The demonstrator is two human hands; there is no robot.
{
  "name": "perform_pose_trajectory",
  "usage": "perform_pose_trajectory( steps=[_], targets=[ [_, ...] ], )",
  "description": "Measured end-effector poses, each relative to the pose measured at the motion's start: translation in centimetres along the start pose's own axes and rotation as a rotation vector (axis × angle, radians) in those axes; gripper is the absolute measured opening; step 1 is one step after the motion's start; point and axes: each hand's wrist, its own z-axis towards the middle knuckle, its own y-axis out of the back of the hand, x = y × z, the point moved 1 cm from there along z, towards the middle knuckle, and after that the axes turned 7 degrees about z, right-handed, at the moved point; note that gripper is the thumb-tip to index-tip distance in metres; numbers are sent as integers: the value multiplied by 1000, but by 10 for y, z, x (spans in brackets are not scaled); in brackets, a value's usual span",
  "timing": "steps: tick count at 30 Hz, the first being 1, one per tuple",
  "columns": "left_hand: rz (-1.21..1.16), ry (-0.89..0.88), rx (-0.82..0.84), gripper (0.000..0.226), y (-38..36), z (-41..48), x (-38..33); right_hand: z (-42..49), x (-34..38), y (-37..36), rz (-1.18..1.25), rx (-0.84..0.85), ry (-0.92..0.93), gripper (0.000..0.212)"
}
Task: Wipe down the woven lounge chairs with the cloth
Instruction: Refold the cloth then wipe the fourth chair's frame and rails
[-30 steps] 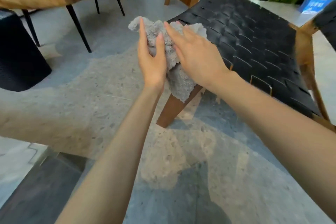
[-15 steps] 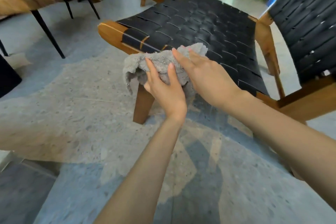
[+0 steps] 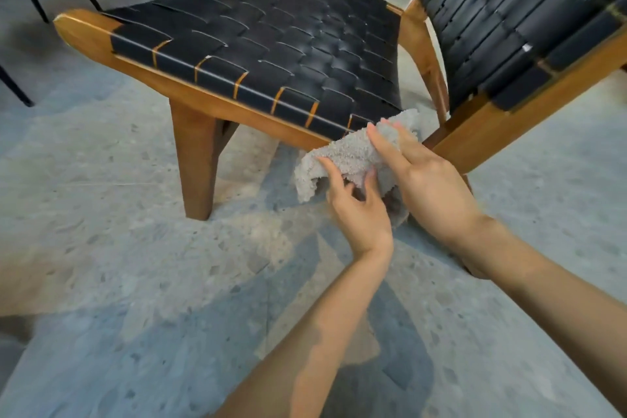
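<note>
The woven lounge chair (image 3: 271, 44) stands just ahead of the person, its black strap seat low and sloping, its backrest (image 3: 509, 27) rising on the right. The grey cloth (image 3: 353, 153) is bunched between both hands at the near end of the wooden side rail (image 3: 210, 98), where seat and back frame meet; whether it already touches the wood cannot be told. The left hand (image 3: 359, 214) pinches a lower fold between forefinger and thumb, while the right hand (image 3: 431, 187) lies on top with its fingers straight and flat on the cloth. Judging by this, the cloth is being gathered into a pad and the first stroke is about to start; no part of the chair reads as wiped yet. The next move probably calls for pressing the pad flat and drawing it leftward along the rail or up onto the straps. The strap edges and the gaps in the weave could snag the terry loops, so long strokes with the weave seem safer. Open terrazzo floor (image 3: 118, 265) lies to the left and in front, giving free room; the corner under the backrest is tight.
</note>
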Motion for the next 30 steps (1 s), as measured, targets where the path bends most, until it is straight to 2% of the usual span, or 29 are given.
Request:
perform_pose_trajectory(
  steps=[4, 8, 10, 12, 14, 16, 20, 23, 27, 30],
  targets=[
    [106, 2, 116, 66, -4, -20, 10, -24, -13, -11, -50, -80, 78, 78],
    [137, 1, 223, 58, 0, -31, 17, -49, -16, -14, -97, -31, 75, 80],
    [188, 1, 309, 59, 5, -32, 23, -70, -20, -23, -56, 35, -34, 84],
    [305, -67, 402, 61, 16, -37, 26, -95, -25, -32, 39, 35, -209, 78],
    [374, -149, 467, 60, 28, -45, 21, -116, -24, -28, 226, -108, -387, 59],
    [364, -181, 481, 59, 33, -51, 7, -123, -15, -11, 361, -298, -490, 50],
    [225, -262, 527, 60, 22, -47, -56, -107, 2, 35, 416, -574, -542, 47],
    [174, -396, 609, 58, 2, -39, -117, -87, -4, 78, 514, -769, -571, 49],
    [114, -515, 627, 54, -33, -35, -185, -59, -14, 140, 664, -880, -552, 51],
    [29, -582, 643, 53, -63, -35, -234, -38, -28, 188, 636, -957, -499, 52]
  ],
)
